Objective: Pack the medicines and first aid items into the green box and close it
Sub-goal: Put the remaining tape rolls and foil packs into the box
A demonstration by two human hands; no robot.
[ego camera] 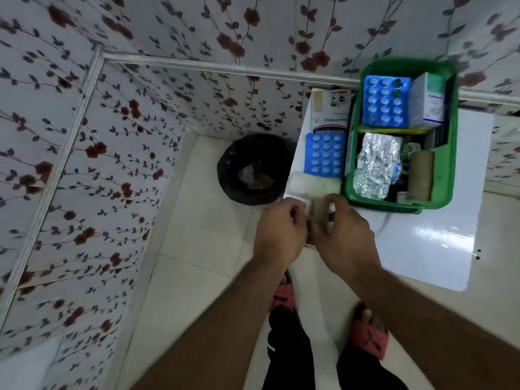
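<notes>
A glossy white table (427,243) stands in the corner of a room papered with dark red flowers. The green plastic box (447,164) sits open on its far part, lid off, already holding a blue blister sheet of white tablets (385,101), a white and pale green carton (426,101), a crumpled silver foil strip pack (375,164) and a tan bandage roll (420,175). Just left of the box, on the table, lie a white plaster packet with red lettering (330,111), a second blue tablet sheet (325,156) and a fluffy white cotton roll (313,187). On the floor stands a black-lined round bin (250,170). At the table's near left edge both hands meet — the left hand (278,235) and right hand (344,235) curl narrowly around a small pale tan roll (319,213); which hand bears it is blurred.
</notes>
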